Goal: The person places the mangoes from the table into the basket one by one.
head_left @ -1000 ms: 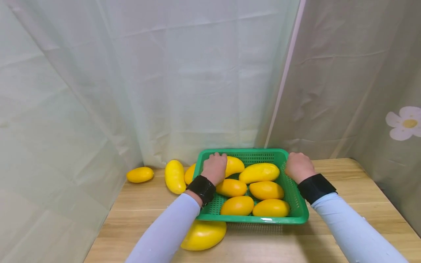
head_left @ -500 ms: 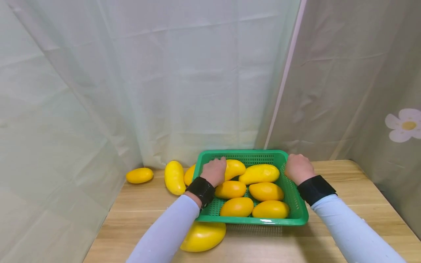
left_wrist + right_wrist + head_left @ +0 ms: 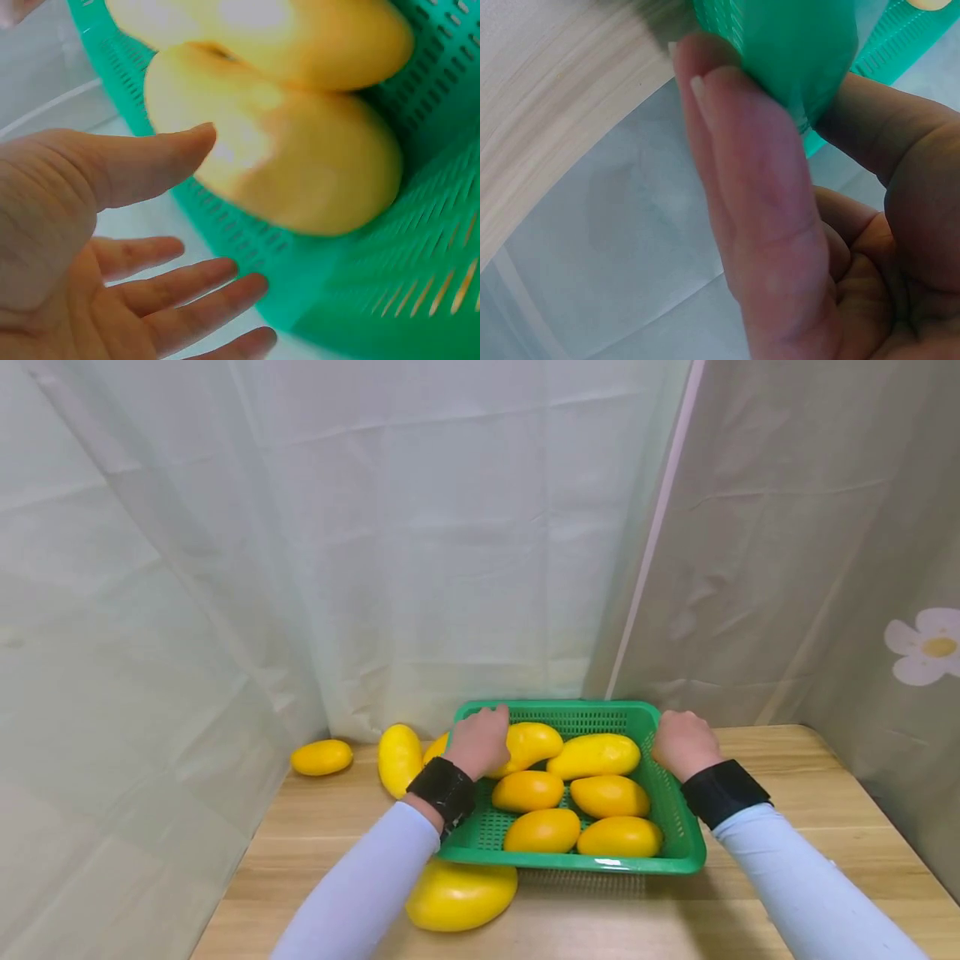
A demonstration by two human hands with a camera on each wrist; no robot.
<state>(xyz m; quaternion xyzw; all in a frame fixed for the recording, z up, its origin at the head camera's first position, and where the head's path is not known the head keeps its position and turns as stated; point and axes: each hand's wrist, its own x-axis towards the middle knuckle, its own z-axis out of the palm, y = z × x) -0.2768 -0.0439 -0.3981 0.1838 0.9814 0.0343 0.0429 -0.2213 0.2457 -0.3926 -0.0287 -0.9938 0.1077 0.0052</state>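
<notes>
A green plastic basket (image 3: 570,862) holds several yellow-orange mangoes (image 3: 609,796). My left hand (image 3: 480,742) is over its far left corner, beside the curved yellow mango (image 3: 534,743). In the left wrist view the left hand (image 3: 90,262) has its fingers spread and nothing in its grasp, the thumb overlapping a mango (image 3: 300,165) in the basket. My right hand (image 3: 684,745) grips the right rim near the far corner. Seen from the right wrist, the right hand (image 3: 772,217) has its thumb and fingers on either side of the green rim (image 3: 802,60).
Outside the basket, a small mango (image 3: 321,757) lies at the table's far left, with a longer yellow one (image 3: 399,760) beside it. A large yellow mango (image 3: 461,896) sits at the basket's front left. The curtain (image 3: 450,543) hangs behind the wooden table (image 3: 330,843).
My left hand has moved slightly left and away from the curved mango, showing more of that fruit. The right hand stays on the rim, and the basket has not visibly moved.
</notes>
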